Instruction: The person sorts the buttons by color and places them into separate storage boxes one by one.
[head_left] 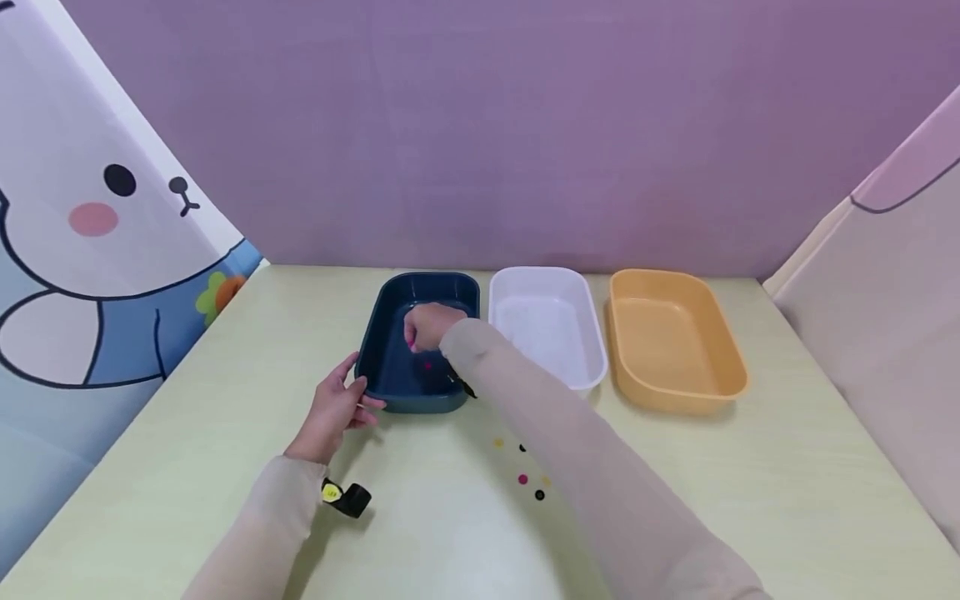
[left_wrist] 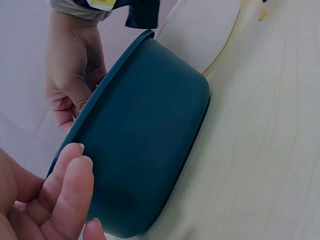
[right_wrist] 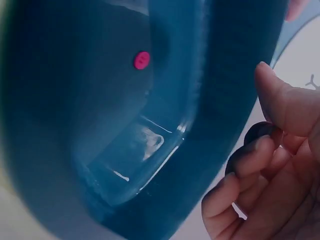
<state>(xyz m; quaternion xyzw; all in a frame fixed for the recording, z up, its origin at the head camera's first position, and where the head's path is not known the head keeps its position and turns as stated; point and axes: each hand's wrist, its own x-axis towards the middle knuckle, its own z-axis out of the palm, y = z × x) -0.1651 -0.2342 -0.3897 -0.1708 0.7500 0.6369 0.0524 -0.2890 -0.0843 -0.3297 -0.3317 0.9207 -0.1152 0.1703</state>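
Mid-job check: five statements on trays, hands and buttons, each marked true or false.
1. The white tray stands between the dark blue tray and the yellow tray. True.
2. The right hand is over the yellow tray. False: it is over the dark blue tray.
3. A pink button is inside the dark blue tray. True.
4. The left hand touches the dark blue tray. True.
5. No button lies on the table. False: a black button lies there.

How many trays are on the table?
3: a dark blue tray on the left, a white tray in the middle and an orange tray on the right.
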